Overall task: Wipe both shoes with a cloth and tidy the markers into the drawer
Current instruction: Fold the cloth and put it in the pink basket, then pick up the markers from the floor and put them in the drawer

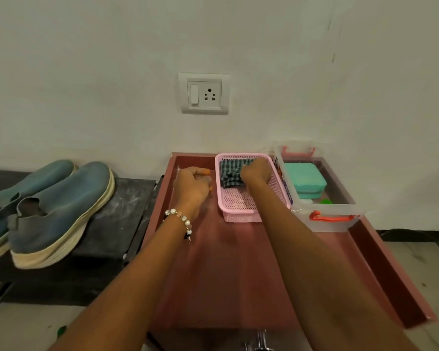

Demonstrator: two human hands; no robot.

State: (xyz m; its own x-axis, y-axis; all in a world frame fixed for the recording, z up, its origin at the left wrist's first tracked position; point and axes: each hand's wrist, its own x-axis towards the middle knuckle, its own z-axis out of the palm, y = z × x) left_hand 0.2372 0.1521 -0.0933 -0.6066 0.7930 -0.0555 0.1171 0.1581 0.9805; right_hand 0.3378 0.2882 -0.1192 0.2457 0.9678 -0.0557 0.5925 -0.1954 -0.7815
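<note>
One cloth [232, 173] (checked) under right-hand fingers [249, 173].

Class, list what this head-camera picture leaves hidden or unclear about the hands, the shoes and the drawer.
Head view only:
- What the left hand holds: curled fingers hide all but orange bits.
- The checked cloth in the pink basket: partly covered by the right hand.
- Far shoe: cut by the left edge and hidden behind the near shoe.
- The clear box: lettering on its near wall is unreadable.
- Drawer front: cut by the bottom edge.
</note>
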